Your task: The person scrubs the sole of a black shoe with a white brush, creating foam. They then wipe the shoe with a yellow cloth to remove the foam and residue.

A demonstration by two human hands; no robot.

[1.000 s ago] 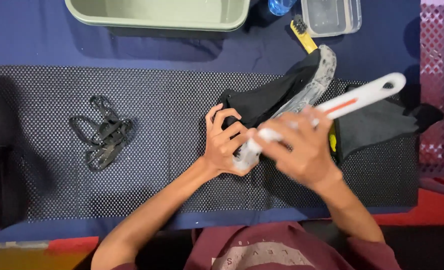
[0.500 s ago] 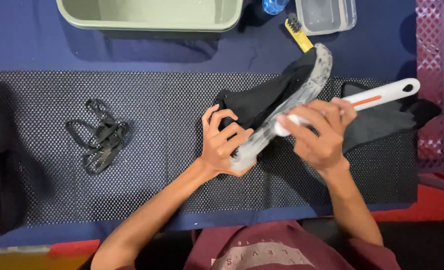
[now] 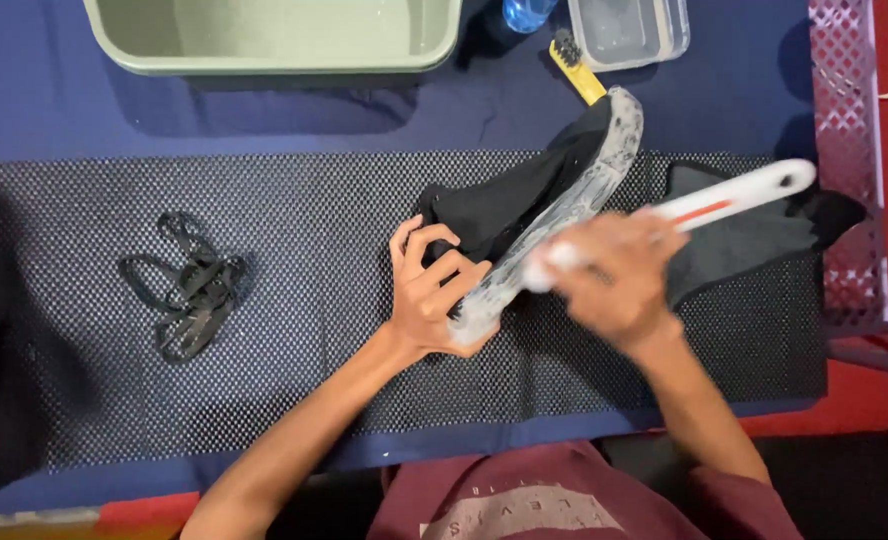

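L hand point(image 3: 434, 300) fingers clamped on 1 black shoe point(image 3: 524, 195), tilted on the dotted mat point(image 3: 294, 330) mid-bench. R hand point(image 3: 619, 280), blurred, fingers wrapped round 1 white brush point(image 3: 734, 200) at the sole. Open mat between shoe & 1 lace bundle point(image 3: 189, 295); 1 green tub point(image 3: 284, 35) at far edge.

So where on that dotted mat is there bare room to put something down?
The widest bare patch of the dotted mat lies between the black laces and the left hand. Another strip runs along the near edge, left of the left forearm. It is crowded on the right, where the shoe, the brush and the right hand meet.
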